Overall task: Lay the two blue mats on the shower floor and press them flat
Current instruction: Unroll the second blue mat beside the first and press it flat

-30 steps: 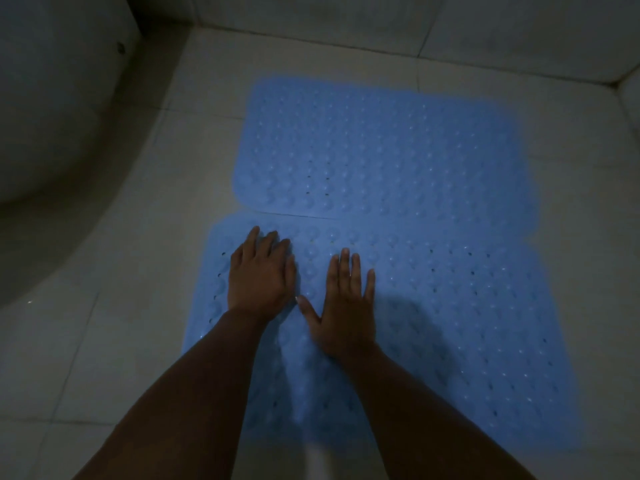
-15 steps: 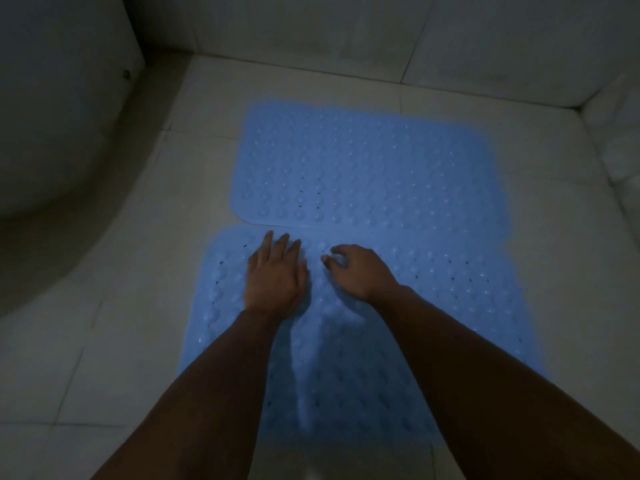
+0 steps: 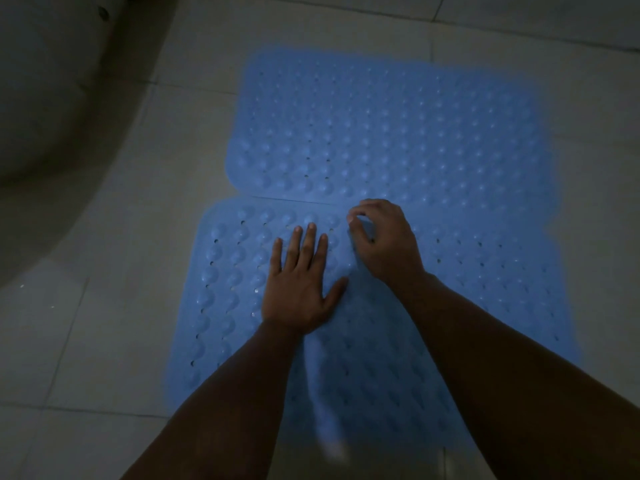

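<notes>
Two blue studded mats lie on the pale tiled shower floor, one behind the other with their long edges meeting. The far mat (image 3: 388, 133) lies flat. The near mat (image 3: 485, 306) has a raised crease running from between my hands toward me. My left hand (image 3: 301, 282) presses flat on the near mat, fingers straight and spread. My right hand (image 3: 384, 237) sits just right of it at the seam, fingers curled, thumb and forefinger pinching the near mat's far edge.
A large rounded white fixture (image 3: 52, 98) bulges in at the upper left, close to the mats' left side. Tiled floor (image 3: 104, 306) surrounds the mats on the left and right. The wall base (image 3: 519, 26) runs along the top.
My right hand went from flat on the near mat to curled, moving forward to the seam between the mats. My left hand stayed pressed flat. The camera has come closer.
</notes>
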Demonstrator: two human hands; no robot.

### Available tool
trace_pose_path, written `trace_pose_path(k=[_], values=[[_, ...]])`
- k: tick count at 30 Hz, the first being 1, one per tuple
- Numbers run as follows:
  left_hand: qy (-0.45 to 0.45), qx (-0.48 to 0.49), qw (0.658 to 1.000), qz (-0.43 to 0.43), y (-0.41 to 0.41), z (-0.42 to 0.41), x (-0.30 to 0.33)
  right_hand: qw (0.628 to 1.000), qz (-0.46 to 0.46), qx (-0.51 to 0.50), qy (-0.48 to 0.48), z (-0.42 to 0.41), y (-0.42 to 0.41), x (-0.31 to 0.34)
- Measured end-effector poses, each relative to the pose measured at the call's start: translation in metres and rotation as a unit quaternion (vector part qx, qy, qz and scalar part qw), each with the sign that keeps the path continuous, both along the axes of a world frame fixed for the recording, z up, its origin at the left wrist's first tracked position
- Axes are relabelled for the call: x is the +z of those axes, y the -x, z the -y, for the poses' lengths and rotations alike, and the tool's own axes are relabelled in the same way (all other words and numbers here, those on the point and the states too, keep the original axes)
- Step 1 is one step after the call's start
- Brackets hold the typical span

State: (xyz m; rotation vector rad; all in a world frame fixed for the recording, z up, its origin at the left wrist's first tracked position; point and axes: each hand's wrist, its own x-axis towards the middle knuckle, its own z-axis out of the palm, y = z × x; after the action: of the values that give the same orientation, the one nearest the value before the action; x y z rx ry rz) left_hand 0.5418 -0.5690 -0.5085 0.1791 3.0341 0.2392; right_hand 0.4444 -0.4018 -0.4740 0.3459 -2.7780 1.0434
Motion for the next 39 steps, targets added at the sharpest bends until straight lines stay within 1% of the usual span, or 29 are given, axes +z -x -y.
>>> trace_pose_path(k=[2, 4, 5, 7, 9, 10, 11, 14, 17, 19, 21, 22, 25, 28, 33, 36, 39], values=[[-0.006, -0.003, 1.000, 0.005, 0.001, 0.000, 0.000, 1.000, -0.014, -0.004, -0.006, -0.004, -0.003, -0.001], [-0.014, -0.005, 0.999, 0.038, 0.004, 0.001, 0.004, 1.000, -0.009, 0.002, -0.015, -0.010, -0.008, 0.001], [-0.020, -0.009, 0.998, 0.067, 0.005, 0.002, 0.006, 1.000, 0.004, 0.007, -0.024, -0.013, -0.010, 0.005], [-0.045, -0.021, 0.986, 0.156, 0.016, 0.006, 0.019, 0.998, 0.039, 0.017, -0.051, -0.015, -0.010, 0.018], [-0.085, -0.023, 0.963, 0.255, 0.037, 0.014, 0.045, 0.993, 0.075, 0.022, -0.084, -0.008, -0.007, 0.037], [-0.104, -0.018, 0.955, 0.278, 0.047, 0.020, 0.060, 0.992, 0.081, 0.023, -0.098, -0.001, -0.006, 0.046], [-0.120, -0.008, 0.956, 0.269, 0.054, 0.027, 0.071, 0.991, 0.078, 0.024, -0.106, 0.007, -0.005, 0.054], [-0.120, 0.038, 0.980, 0.153, 0.055, 0.054, 0.083, 0.992, 0.069, 0.023, -0.100, 0.038, -0.007, 0.067], [-0.108, 0.072, 0.989, 0.067, 0.034, 0.083, 0.078, 0.990, 0.097, 0.039, -0.089, 0.077, -0.025, 0.059], [-0.079, 0.094, 0.991, 0.057, 0.020, 0.103, 0.072, 0.985, 0.124, 0.070, -0.095, 0.106, -0.044, 0.041], [-0.048, 0.110, 0.991, 0.058, 0.008, 0.121, 0.064, 0.969, 0.162, 0.101, -0.160, 0.132, -0.067, 0.016], [-0.035, 0.115, 0.991, 0.055, 0.004, 0.129, 0.060, 0.961, 0.166, 0.104, -0.194, 0.141, -0.078, 0.003], [-0.022, 0.128, 0.991, 0.030, -0.004, 0.144, 0.049, 0.958, 0.108, 0.083, -0.251, 0.151, -0.105, -0.021], [-0.016, 0.131, 0.991, 0.009, -0.009, 0.155, 0.037, 0.964, 0.069, 0.068, -0.249, 0.151, -0.111, -0.028], [-0.030, 0.139, 0.990, -0.004, -0.005, 0.160, 0.029, 0.964, 0.076, 0.064, -0.248, 0.152, -0.109, -0.028], [-0.045, 0.140, 0.989, -0.003, 0.002, 0.161, 0.032, 0.965, 0.101, 0.070, -0.231, 0.152, -0.104, -0.027], [-0.051, 0.139, 0.989, -0.012, 0.009, 0.160, 0.038, 0.964, 0.153, 0.085, -0.202, 0.150, -0.097, -0.020]])
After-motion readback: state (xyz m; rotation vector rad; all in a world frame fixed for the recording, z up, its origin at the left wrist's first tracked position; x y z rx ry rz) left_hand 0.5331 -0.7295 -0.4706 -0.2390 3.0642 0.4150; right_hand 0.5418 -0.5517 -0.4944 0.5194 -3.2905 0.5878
